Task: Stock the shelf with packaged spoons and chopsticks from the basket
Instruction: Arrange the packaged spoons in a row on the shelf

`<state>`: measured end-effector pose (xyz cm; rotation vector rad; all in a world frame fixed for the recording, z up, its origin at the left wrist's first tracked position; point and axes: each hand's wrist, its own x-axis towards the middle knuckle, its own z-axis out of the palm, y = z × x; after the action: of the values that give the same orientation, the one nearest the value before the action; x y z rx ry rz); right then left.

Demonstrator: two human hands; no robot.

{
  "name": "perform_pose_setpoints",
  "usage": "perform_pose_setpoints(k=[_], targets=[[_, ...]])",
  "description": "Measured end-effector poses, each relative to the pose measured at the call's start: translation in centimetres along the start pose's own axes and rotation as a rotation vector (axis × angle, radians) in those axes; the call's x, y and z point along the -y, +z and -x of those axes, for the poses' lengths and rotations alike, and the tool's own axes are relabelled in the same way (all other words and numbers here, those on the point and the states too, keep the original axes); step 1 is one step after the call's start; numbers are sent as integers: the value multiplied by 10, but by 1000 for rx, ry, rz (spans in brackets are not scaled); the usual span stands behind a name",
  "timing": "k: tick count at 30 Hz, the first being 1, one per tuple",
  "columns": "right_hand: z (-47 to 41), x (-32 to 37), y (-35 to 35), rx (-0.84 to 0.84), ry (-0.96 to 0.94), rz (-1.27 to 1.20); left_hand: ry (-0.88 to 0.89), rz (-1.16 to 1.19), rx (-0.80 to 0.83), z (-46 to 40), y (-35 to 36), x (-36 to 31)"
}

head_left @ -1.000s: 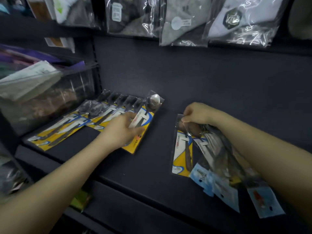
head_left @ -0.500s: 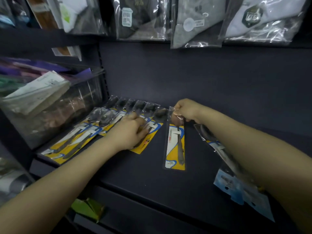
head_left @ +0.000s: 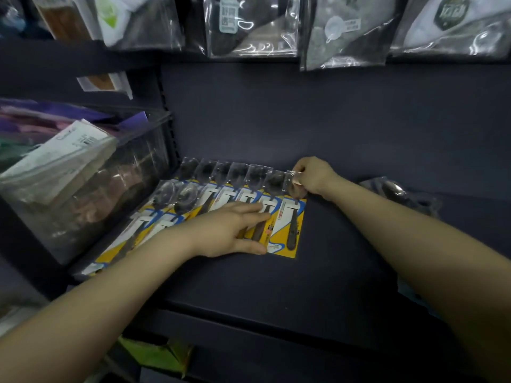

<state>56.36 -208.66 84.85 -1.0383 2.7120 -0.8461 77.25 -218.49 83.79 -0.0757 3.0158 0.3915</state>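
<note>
**Squaring up the newest spoon pack**

Pinching the clear top edge of the spoon pack point(head_left: 287, 225), the right hand point(head_left: 312, 176) has its fingers closed on the plastic at the right end of the row of spoon packs point(head_left: 210, 194). The left hand point(head_left: 235, 230) lies flat, fingers spread across the neighbouring packs, gripping nothing. To seat it well, I'd say hold the row down and nudge the pack until it overlaps evenly. It lies flat on the shelf point(head_left: 331, 272), long axis front to back, bowl toward the back wall, handle toward the person. More packets point(head_left: 401, 192) wait well off to the right.
</note>
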Motion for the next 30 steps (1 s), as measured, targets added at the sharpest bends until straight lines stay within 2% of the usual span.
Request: perform_pose_setpoints(k=[6,8,12,16,21,23,25,27,30], targets=[[8,-14,-3,-101,-31,-124,41,-50,20,-5,-4,7],[12,-14,-5,-82,-43,-149,23,-44,69,-7,-6,9],[17,-15,-19,-2,-136,4,-10,-14,102,-10,-13,2],[34,-33,-63,-38,-263,64,106,-47,45,-16,-5,-14],[61,-78,-101,179,-175,18,68,-47,80,-24,6,-23],[65,-82,-100,246,-189,78,44,-58,92,-24,4,-27],[61,-82,-92,300,-212,203,37,-63,50,-23,3,-32],[52,-82,-82,326,-213,310,34,-14,-68,-24,3,-41],[45,-79,-80,261,-179,239,42,69,-281,-29,1,-61]])
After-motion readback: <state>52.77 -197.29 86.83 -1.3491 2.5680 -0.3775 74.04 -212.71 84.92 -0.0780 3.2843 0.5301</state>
